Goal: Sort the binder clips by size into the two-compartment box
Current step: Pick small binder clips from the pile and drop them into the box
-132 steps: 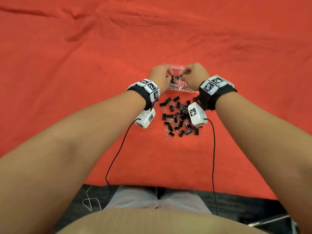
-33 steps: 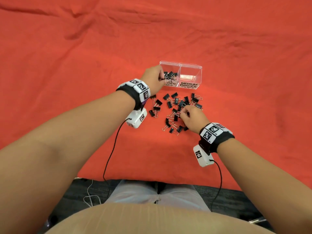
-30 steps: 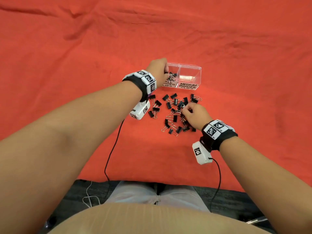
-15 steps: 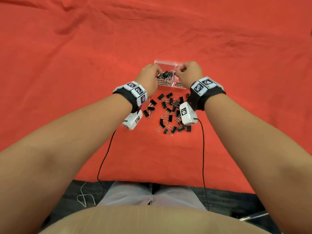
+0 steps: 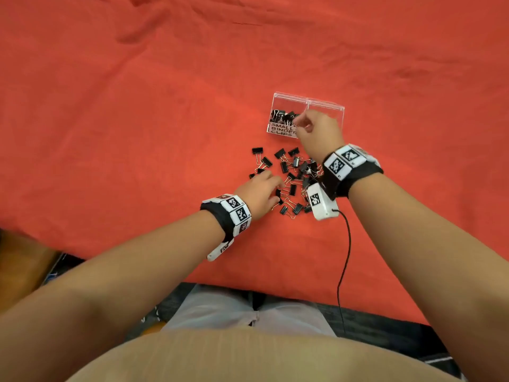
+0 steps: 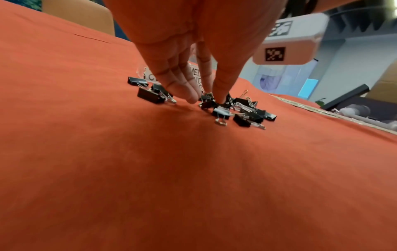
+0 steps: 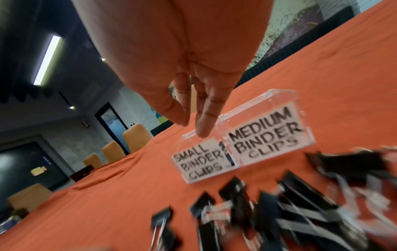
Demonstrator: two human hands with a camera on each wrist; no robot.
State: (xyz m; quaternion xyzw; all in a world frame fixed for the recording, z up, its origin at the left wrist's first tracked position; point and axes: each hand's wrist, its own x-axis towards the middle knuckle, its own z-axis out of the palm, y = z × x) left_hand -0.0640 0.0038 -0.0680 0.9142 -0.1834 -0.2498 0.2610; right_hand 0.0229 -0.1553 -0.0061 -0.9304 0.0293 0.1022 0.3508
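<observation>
The clear two-compartment box (image 5: 281, 102) stands on the red cloth, labelled small on the left (image 7: 198, 163) and medium on the right (image 7: 266, 134). Several black clips (image 5: 283, 115) lie in its small side. My right hand (image 5: 298, 124) hovers over that side, thumb and fingers (image 7: 204, 129) pointing down and apart, holding nothing. Loose binder clips (image 5: 292, 177) are piled in front of the box. My left hand (image 5: 275, 188) reaches into the pile's near-left edge. Its thumb and forefinger pinch a small clip (image 6: 207, 99) lying on the cloth.
The red cloth (image 5: 137, 119) covers the whole table, with wrinkles at the back. The table's near edge (image 5: 275, 290) runs by my lap. A black cable (image 5: 345, 257) trails from the right wrist camera. Orange chairs (image 7: 135, 137) stand beyond the far edge.
Half a second ago both hands were at the box. My left hand has come back down to the loose pile, while my right hand stays over the small compartment.
</observation>
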